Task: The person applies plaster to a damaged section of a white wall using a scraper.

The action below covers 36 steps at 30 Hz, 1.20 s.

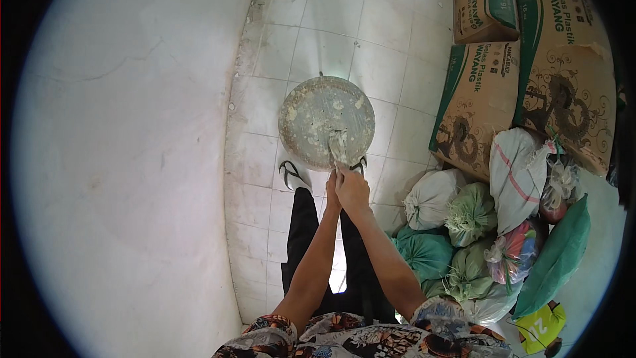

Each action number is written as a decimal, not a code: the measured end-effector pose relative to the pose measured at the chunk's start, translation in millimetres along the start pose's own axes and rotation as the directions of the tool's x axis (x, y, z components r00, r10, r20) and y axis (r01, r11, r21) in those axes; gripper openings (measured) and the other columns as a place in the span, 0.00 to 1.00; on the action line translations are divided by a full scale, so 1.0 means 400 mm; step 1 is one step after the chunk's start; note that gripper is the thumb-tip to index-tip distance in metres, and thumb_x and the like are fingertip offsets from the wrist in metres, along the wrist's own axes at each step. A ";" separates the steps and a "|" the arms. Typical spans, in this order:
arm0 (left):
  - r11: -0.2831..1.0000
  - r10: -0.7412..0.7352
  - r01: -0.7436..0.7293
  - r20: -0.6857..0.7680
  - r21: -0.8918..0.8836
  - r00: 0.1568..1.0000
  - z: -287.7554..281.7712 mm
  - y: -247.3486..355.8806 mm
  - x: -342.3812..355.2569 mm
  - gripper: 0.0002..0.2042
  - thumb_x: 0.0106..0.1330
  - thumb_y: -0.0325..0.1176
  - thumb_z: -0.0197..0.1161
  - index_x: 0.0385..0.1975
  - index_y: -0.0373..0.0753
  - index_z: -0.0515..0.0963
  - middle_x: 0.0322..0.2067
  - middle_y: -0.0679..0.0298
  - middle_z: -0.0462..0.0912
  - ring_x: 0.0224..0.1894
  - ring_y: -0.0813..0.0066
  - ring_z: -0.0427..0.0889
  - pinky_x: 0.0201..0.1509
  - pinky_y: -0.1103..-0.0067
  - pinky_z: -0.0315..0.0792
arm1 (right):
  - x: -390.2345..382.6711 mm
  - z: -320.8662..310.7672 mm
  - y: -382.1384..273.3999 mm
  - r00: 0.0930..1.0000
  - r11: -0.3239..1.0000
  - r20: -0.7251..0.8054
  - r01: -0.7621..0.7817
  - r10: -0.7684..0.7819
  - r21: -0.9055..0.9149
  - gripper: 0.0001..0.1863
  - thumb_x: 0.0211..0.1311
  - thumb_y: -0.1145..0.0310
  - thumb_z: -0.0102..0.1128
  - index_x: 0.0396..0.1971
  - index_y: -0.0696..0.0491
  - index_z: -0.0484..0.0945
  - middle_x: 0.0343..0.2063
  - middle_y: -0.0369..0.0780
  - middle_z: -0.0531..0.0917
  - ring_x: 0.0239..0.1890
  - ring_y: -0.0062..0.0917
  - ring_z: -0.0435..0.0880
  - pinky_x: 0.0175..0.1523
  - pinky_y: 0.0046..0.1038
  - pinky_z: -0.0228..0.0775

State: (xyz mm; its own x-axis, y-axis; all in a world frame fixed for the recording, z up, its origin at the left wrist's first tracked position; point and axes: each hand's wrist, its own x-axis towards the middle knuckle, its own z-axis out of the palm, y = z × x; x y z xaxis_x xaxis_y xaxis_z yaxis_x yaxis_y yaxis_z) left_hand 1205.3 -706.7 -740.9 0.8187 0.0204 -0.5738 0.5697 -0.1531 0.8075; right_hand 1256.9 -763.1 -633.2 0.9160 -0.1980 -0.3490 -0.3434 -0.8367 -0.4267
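My right hand (352,187) is closed on a flat tool crusted with pale residue (338,140), perhaps a scraper, pointing away from me over a round grey surface (306,119) blotched with dried cream-coloured patches. My left hand (332,188) is closed just beside and partly behind the right one; what its fingers hold is hidden. The round surface stands on the tiles near my feet, which are in sandals (291,174); what supports it is hidden.
A white wall (126,159) runs along my left, above the tiled floor (258,106). On my right stand stacked cardboard boxes (474,119), with several tied sacks (424,255), bundled plastic bags and a yellow printed item (540,325) below them.
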 end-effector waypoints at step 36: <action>0.980 0.157 -0.150 -0.048 0.133 0.986 0.030 -0.018 0.001 0.17 0.67 0.43 0.57 0.41 0.33 0.70 0.32 0.42 0.81 0.38 0.39 0.81 0.34 0.59 0.72 | 0.060 -0.045 -0.035 0.961 0.972 0.144 -0.233 0.235 -0.031 0.14 0.62 0.62 0.53 0.44 0.45 0.83 0.30 0.50 0.84 0.36 0.49 0.83 0.43 0.45 0.76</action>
State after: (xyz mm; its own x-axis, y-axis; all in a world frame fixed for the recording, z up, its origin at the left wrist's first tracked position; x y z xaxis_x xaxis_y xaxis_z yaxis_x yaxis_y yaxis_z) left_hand 1200.8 -717.4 -748.6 0.9005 0.0431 -0.4327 0.4262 -0.2847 0.8587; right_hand 1287.6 -765.4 -620.6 0.7696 -0.3133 -0.5563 -0.5409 -0.7829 -0.3074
